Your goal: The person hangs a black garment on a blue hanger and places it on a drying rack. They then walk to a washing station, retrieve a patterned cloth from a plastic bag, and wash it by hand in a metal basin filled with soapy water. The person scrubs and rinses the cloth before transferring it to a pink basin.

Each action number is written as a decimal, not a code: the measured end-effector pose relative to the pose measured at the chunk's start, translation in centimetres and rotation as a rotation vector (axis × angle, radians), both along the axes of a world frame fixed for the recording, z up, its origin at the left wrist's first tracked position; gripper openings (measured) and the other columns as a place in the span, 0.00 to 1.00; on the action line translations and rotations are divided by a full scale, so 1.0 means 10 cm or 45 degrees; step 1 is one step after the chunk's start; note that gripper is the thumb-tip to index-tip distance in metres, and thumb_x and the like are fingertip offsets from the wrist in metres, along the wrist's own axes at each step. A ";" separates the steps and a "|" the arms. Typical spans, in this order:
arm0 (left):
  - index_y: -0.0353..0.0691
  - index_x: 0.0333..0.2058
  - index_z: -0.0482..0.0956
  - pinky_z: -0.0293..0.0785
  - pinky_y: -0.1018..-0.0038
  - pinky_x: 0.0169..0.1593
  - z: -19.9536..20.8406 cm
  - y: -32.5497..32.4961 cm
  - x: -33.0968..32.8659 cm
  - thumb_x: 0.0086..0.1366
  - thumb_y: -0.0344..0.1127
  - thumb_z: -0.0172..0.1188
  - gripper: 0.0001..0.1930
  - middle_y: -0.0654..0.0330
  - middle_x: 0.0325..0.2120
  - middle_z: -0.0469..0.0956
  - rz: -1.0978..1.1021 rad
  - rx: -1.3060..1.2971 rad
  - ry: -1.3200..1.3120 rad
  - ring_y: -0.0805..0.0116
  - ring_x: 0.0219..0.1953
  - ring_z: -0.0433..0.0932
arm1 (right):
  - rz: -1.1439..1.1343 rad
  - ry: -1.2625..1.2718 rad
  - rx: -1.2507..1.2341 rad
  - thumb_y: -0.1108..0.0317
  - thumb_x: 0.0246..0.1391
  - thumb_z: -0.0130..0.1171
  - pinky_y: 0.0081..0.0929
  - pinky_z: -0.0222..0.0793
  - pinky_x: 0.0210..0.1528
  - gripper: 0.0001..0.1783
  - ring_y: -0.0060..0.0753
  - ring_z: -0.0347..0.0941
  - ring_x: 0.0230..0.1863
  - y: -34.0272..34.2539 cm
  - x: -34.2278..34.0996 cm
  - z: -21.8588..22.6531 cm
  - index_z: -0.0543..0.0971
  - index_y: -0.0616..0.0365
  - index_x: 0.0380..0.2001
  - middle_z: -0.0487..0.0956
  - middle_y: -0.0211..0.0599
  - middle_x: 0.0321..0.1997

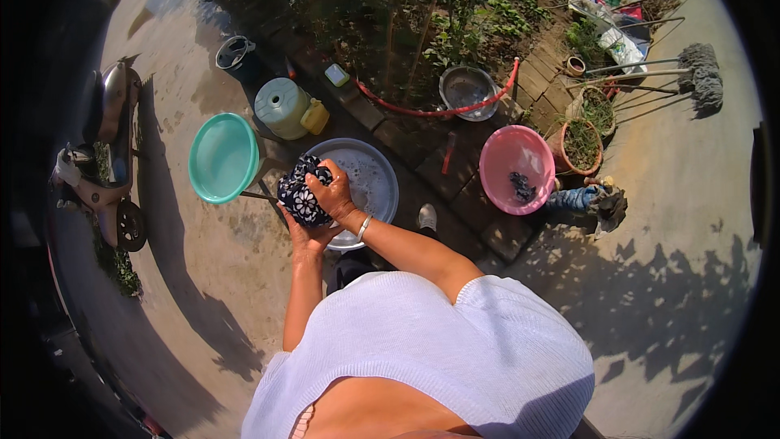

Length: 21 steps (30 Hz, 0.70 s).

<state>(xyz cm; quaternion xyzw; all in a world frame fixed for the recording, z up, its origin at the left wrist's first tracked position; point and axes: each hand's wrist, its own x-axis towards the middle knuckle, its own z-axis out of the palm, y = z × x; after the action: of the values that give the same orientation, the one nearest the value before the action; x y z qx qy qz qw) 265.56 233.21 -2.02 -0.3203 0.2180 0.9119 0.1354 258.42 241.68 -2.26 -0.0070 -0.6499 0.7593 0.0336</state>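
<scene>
A bunched dark navy cloth with white flower prints [302, 199] is held over the left side of a grey basin [392, 187]. My right hand [333, 193], with a silver bangle at its wrist, is closed on the cloth from above and the right. Below it, my left hand [307, 236] cups the cloth's underside, its fingers partly hidden. Foamy water lies in the basin, whose near left part is covered by my hands and the cloth.
A green basin [219, 158] stands left, near a pale water jug [282, 107]. On the right, a pink basin [491, 164] holds a dark wet cloth [522, 187]. A red hose [422, 113] curves beyond, by a metal bowl [469, 91]. A scooter [114, 162] is parked far left.
</scene>
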 end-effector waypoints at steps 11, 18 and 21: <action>0.43 0.52 0.67 0.68 0.60 0.55 0.02 0.49 -0.17 0.53 0.57 0.54 0.32 0.55 0.49 0.71 0.473 -0.083 0.385 0.57 0.51 0.71 | 0.692 0.368 0.619 0.50 0.36 0.66 0.49 0.67 0.49 0.38 0.60 0.63 0.53 0.63 -0.14 0.40 0.67 0.46 0.53 0.59 0.53 0.58; 0.42 0.53 0.66 0.70 0.59 0.54 0.21 0.43 -0.12 0.55 0.58 0.49 0.32 0.54 0.49 0.71 0.505 -0.508 0.354 0.56 0.51 0.72 | 0.718 0.417 0.731 0.46 0.30 0.68 0.47 0.71 0.41 0.35 0.56 0.69 0.44 0.65 -0.07 0.65 0.73 0.49 0.44 0.65 0.53 0.49; 0.40 0.51 0.68 0.73 0.61 0.51 0.11 0.21 -0.11 0.57 0.58 0.43 0.31 0.55 0.47 0.72 0.570 -0.670 0.278 0.57 0.49 0.73 | 0.679 0.394 0.609 0.48 0.33 0.67 0.44 0.71 0.37 0.30 0.53 0.71 0.36 0.49 -0.10 0.61 0.73 0.54 0.38 0.68 0.50 0.38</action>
<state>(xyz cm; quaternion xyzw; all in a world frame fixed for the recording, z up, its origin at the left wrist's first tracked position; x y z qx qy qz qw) 264.42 235.30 -0.93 -0.2847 0.3830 0.8604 -0.1790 257.37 246.60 3.82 0.2847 -0.7748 0.5605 -0.0665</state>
